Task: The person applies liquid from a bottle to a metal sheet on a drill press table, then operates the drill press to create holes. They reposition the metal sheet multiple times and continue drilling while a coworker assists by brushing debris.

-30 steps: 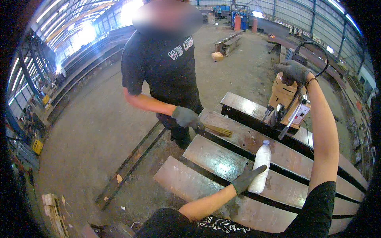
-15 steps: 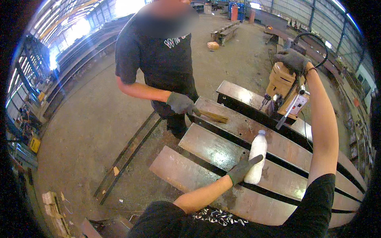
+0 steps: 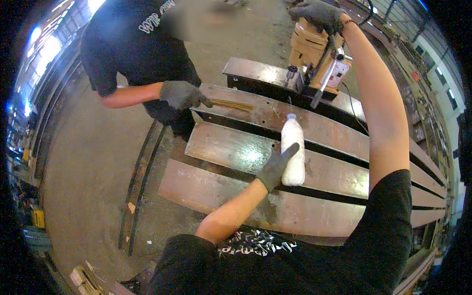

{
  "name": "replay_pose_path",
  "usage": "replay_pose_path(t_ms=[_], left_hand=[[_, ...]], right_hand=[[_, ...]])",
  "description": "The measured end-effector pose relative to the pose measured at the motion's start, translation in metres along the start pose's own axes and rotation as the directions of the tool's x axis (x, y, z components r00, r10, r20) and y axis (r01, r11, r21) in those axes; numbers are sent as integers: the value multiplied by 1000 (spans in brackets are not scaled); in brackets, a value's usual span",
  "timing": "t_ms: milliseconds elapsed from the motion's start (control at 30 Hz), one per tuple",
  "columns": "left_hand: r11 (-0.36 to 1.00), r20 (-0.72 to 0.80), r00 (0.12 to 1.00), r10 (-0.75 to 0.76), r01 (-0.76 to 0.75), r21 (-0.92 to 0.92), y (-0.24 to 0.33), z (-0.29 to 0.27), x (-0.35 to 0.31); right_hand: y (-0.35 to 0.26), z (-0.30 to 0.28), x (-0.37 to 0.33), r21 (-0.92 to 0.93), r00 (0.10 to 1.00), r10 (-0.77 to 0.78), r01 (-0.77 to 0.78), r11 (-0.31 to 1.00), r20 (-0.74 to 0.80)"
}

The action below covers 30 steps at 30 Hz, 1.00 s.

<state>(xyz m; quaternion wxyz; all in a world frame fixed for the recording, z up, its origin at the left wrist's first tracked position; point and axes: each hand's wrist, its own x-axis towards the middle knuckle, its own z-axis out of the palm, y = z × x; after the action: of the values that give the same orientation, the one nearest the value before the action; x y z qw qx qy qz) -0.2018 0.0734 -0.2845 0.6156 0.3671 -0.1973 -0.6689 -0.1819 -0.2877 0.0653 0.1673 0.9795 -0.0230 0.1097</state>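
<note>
My left hand (image 3: 277, 169), in a dark grey glove, is closed around a white plastic squeeze bottle (image 3: 295, 132) with a bluish cap. The bottle leans over the steel beams, cap pointing away from me toward the drill. A thin pale streak shows just beyond the cap. My right arm reaches far forward, and my gloved right hand (image 3: 317, 14) is wrapped over the top of a tan magnetic drill (image 3: 307, 42). That drill stands on the farthest beam (image 3: 265, 72); its chuck (image 3: 291, 73) faces down over the neighbouring beam (image 3: 314, 118), and a lever handle (image 3: 322, 88) hangs at its side.
Several steel beams lie side by side with dark gaps between them. Across from me at the left, a co-worker's gloved hand (image 3: 182, 94) holds a bristle brush (image 3: 231, 104) over a beam. A cable (image 3: 355, 108) runs down from the drill. Narrow rails (image 3: 142, 182) lie on the floor.
My view has tilted and shifted, so everything sits higher and farther left. Both my hands keep their holds. The thin streak beyond the bottle cap shows now.
</note>
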Motion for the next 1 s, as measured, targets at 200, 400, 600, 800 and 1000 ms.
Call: replay_pose_path(t_ms=[200,400,600,800,1000], left_hand=[[985,-28,997,-78,73,-158,13,16,-10],[994,-30,997,-76,74,-76,-15,-13,14],[994,-6,996,-94,93,-50,2,27,1],[989,-57,997,-49,41,-139,-9,9,3],[974,-13,984,-180,177,-143,1,9,1]], right_hand=[[-18,-9,0,-205,984,-98,127,970,148],[1,7,11,-104,963,-268,269,957,24],[26,10,-4,-304,951,-308,298,905,16],[-92,-48,15,336,713,573,-698,632,405],[-32,-7,15,332,902,335,-415,847,271]])
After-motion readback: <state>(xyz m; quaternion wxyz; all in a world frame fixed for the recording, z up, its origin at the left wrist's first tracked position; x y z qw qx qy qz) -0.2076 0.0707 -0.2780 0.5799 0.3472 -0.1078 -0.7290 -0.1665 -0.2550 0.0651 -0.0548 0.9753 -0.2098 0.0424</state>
